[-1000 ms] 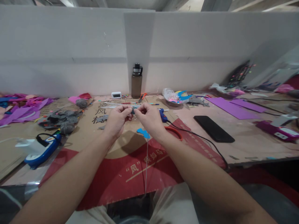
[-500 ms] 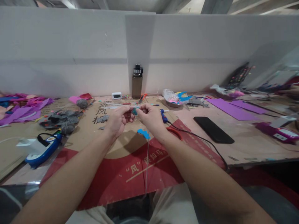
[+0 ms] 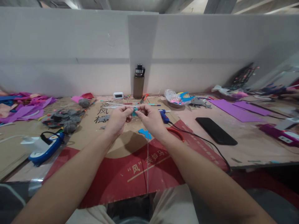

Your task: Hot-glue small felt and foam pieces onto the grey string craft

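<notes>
Both hands meet above the flattened cardboard sheet [image 3: 121, 161]. My left hand [image 3: 118, 119] and my right hand [image 3: 151, 119] each pinch a small teal piece [image 3: 134, 112] between their fingertips. A thin thread [image 3: 147, 161] hangs straight down from my right hand to the table's near edge. A blue cut-out shape [image 3: 145, 133] lies on the cardboard just under my right wrist. A blue glue gun [image 3: 164, 116] lies beside my right hand, its black cable running off to the right.
A dark water bottle [image 3: 138, 81] stands at the back wall. A black phone [image 3: 216, 130] lies to the right, purple sheets [image 3: 235, 109] beyond it. Grey felt pieces [image 3: 66, 119] and a blue-and-white device [image 3: 44, 147] lie left. A bowl of bits [image 3: 174, 99] sits behind.
The hands stay pinched together on the small piece, with only slight finger shifts. The view has drifted a little to the left.
</notes>
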Available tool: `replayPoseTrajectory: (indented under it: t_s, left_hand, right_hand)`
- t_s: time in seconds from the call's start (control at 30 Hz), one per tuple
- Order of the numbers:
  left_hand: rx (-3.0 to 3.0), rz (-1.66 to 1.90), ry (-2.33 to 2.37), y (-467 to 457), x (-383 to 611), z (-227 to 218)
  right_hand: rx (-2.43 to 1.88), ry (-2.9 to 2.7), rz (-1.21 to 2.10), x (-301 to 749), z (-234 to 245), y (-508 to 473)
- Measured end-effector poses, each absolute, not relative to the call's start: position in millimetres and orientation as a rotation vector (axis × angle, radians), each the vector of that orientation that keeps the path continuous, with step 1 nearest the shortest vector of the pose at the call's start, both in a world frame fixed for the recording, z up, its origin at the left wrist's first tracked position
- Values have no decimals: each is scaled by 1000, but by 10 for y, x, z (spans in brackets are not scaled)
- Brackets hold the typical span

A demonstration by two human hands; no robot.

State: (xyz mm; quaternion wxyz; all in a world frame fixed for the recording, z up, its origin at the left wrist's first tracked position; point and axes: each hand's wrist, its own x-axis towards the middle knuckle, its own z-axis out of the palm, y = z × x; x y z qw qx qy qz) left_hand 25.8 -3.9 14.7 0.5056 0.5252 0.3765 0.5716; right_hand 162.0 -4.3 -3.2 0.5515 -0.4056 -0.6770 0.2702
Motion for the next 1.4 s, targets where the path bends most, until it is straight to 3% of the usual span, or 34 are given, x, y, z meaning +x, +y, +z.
replayPoseTrajectory:
  t_s: [1.4]
  left_hand:
    - [1122,1430,814,71,143,162]
  right_hand:
    - [-990,-1636,545,1611,-37,-67]
